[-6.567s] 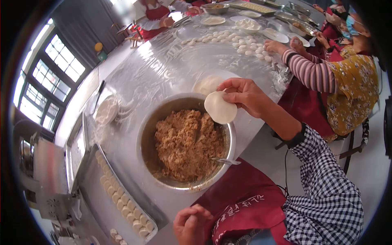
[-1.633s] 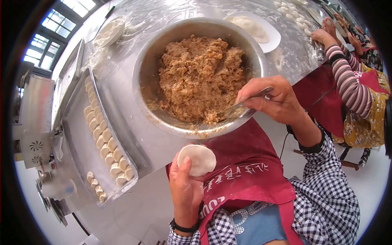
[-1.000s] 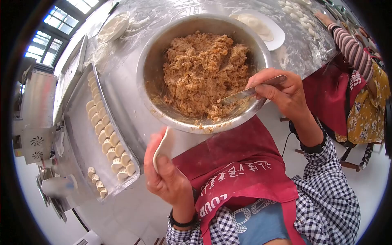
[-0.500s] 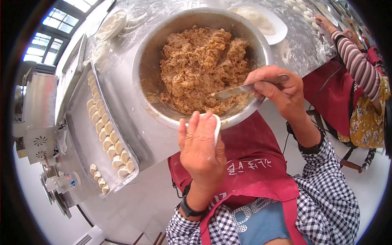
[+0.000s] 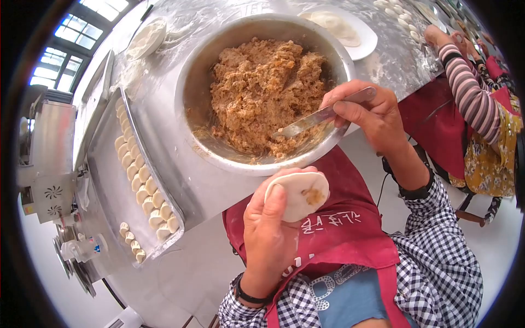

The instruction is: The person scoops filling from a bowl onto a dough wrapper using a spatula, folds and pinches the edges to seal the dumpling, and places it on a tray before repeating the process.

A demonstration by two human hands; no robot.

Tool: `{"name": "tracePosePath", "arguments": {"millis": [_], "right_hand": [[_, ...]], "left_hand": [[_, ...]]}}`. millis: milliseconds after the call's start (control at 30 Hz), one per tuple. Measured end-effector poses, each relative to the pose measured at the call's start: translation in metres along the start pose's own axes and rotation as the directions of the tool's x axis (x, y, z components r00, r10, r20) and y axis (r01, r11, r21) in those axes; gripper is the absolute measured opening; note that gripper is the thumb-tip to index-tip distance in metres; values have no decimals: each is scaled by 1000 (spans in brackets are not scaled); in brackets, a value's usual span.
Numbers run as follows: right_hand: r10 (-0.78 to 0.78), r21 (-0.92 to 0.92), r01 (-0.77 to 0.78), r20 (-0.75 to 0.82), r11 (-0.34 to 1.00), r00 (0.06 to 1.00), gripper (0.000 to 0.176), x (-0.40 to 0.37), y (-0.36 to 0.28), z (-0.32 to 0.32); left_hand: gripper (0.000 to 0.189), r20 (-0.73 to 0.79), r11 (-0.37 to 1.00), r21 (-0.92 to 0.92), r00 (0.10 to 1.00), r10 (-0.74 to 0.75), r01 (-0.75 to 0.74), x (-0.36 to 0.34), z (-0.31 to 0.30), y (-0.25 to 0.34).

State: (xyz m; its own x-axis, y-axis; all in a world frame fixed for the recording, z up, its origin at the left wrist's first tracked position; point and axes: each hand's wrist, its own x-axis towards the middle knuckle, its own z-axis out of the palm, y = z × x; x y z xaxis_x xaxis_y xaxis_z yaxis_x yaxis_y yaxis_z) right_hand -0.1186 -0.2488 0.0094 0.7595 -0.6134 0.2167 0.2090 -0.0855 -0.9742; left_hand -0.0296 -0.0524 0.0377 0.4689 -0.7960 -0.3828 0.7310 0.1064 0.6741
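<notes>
A round dumpling wrapper (image 5: 301, 191) rests in my left hand (image 5: 269, 229), with the thumb pressed over its edge and a brownish smear of filling on its face. My right hand (image 5: 369, 112) grips a flat metal filling spatula (image 5: 322, 113), its blade tip touching the minced filling. That brown filling (image 5: 262, 93) is heaped in a large steel bowl (image 5: 188, 109), whose near rim lies just beyond my left fingertips. Behind the bowl, a white plate (image 5: 367, 48) carries stacked wrappers (image 5: 336, 28).
On the left, a metal tray (image 5: 109, 180) holds rows of shaped dumplings (image 5: 143, 177). A flour bowl (image 5: 146, 41) stands at the table's back left. Far right, another person's striped sleeve (image 5: 467, 82) reaches toward dough pieces (image 5: 402, 16).
My left hand has turned over so the wrapper's face and its smear now show; it sits slightly lower and right. The spatula has shifted slightly left in the filling.
</notes>
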Motion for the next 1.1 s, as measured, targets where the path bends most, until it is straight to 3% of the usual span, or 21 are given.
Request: {"name": "tracePosePath", "arguments": {"millis": [200, 300, 567, 633, 800, 1033, 1100], "right_hand": [[-21, 25, 21, 6, 999, 1000, 9, 2, -1, -2], [-65, -6, 65, 41, 998, 997, 9, 4, -7, -2], [-45, -142, 75, 203, 987, 978, 7, 12, -11, 5], [20, -151, 21, 265, 988, 964, 7, 13, -9, 6], [123, -106, -101, 232, 989, 965, 7, 18, -11, 7], [204, 20, -210, 155, 978, 967, 11, 25, -9, 4], [202, 85, -214, 128, 973, 971, 11, 23, -12, 7]], "left_hand": [[38, 18, 975, -157, 987, -158, 159, -5, -29, -2], [39, 7, 964, -148, 975, -221, 220, -3, -40, 0], [36, -38, 955, -207, 973, -226, 214, 0, -59, -7], [36, -37, 952, -219, 973, -227, 213, 0, -62, -8], [35, -129, 958, -229, 970, -208, 175, 3, -64, -8], [37, -140, 954, -253, 969, -204, 164, 6, -61, -6], [39, -77, 933, -316, 976, -206, 172, 7, -62, -5]]}}
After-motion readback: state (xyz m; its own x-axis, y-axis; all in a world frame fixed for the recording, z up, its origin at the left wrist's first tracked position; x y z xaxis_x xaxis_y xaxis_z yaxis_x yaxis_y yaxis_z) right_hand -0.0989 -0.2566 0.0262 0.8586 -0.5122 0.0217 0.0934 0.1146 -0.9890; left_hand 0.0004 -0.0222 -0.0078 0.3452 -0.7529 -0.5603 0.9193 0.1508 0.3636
